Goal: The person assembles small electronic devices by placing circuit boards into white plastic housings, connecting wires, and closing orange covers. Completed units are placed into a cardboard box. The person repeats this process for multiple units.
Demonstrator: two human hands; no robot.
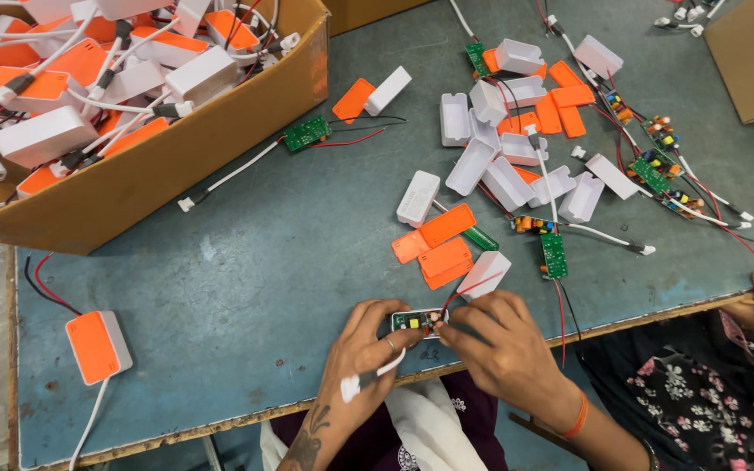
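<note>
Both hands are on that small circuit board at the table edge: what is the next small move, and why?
Probably seating the circuit board into the white case half: left hand and right hand pinch it bare, and that open shell lies just beside them.

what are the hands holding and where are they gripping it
Both hands hold a small circuit board: the left hand pinches its left end, the right hand its right end, where red and black wires leave.

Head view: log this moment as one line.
left hand holds circuit board | right hand pinches board's wire end | orange lids beyond | cardboard box far left
</note>
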